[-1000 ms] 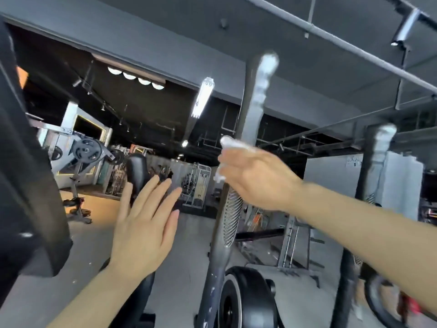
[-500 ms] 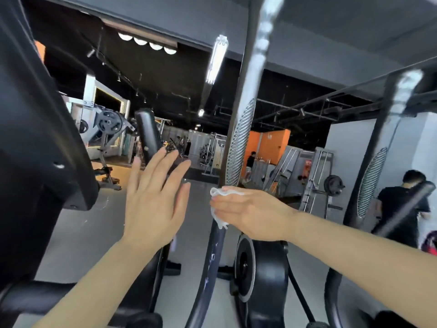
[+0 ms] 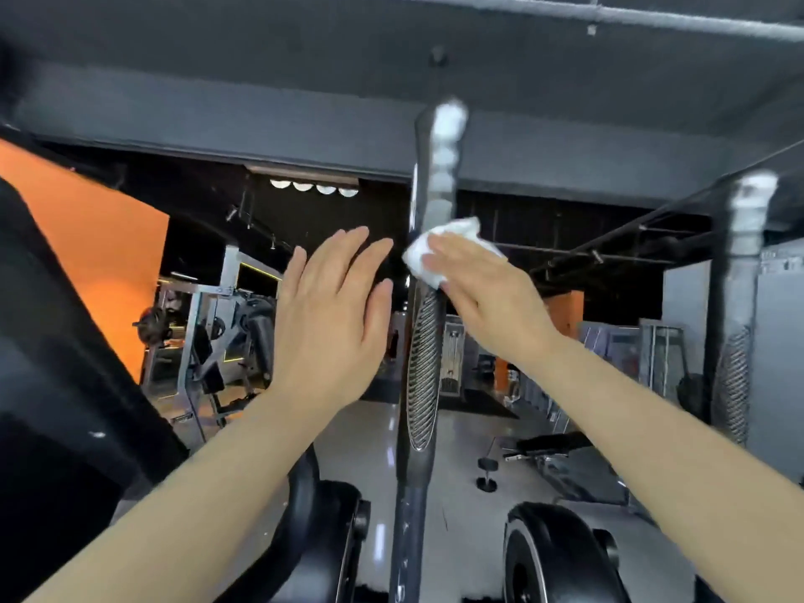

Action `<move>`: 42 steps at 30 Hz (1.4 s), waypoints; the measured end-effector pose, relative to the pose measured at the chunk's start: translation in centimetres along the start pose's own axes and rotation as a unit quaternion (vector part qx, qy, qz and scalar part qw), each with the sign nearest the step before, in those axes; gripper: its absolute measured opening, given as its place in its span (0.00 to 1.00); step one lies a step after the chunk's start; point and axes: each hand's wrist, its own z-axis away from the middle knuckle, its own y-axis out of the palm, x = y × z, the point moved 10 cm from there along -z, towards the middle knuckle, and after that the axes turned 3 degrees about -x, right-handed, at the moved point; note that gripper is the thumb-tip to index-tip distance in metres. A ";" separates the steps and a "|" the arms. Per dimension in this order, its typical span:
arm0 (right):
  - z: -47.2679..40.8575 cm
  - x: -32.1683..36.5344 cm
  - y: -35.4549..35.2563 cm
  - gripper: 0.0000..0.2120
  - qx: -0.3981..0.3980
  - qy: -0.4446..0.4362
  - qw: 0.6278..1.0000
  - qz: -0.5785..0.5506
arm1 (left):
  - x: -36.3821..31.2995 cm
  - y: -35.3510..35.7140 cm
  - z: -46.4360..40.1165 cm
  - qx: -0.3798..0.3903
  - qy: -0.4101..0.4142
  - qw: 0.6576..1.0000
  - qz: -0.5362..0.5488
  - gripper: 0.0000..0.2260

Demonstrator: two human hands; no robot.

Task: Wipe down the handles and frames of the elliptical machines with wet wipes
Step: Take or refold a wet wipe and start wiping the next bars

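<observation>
Wet wipe (image 3: 439, 250), bunched under the right hand (image 3: 487, 298): soft, limp, damp by the look of it, likely to slip off unless kept folded thick beneath the fingers. Pressed flat-fingered against the upright handle (image 3: 428, 272) just above its ribbed grip panel (image 3: 423, 372). Left hand (image 3: 330, 315) open, fingers straight, holding nothing, just beside the same bar on its other side (touching or not, cannot tell). Handle itself rigid, smooth above, ridged lower down; best wrapped with the wipe rather than dabbed. Farther right, well apart, a second handle (image 3: 742, 289); below, black flywheel housings (image 3: 552, 559).
</observation>
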 end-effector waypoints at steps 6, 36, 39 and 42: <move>15.6 2.9 4.1 0.18 0.094 -0.005 0.992 -0.089 | -1.2 1.8 1.1 0.027 0.023 0.999 -0.020 0.19; -13.8 -8.5 -2.2 0.17 -0.060 0.103 0.982 -0.150 | -0.4 3.1 -5.3 -0.012 -0.030 0.998 0.049 0.19; -10.6 -8.6 -2.0 0.16 -0.129 0.169 0.951 -0.222 | -1.2 5.2 -5.0 0.026 -0.027 0.995 0.092 0.20; -7.8 -7.7 -1.6 0.15 -0.134 0.167 0.952 -0.219 | -1.3 5.9 -5.4 0.031 -0.049 0.991 0.119 0.22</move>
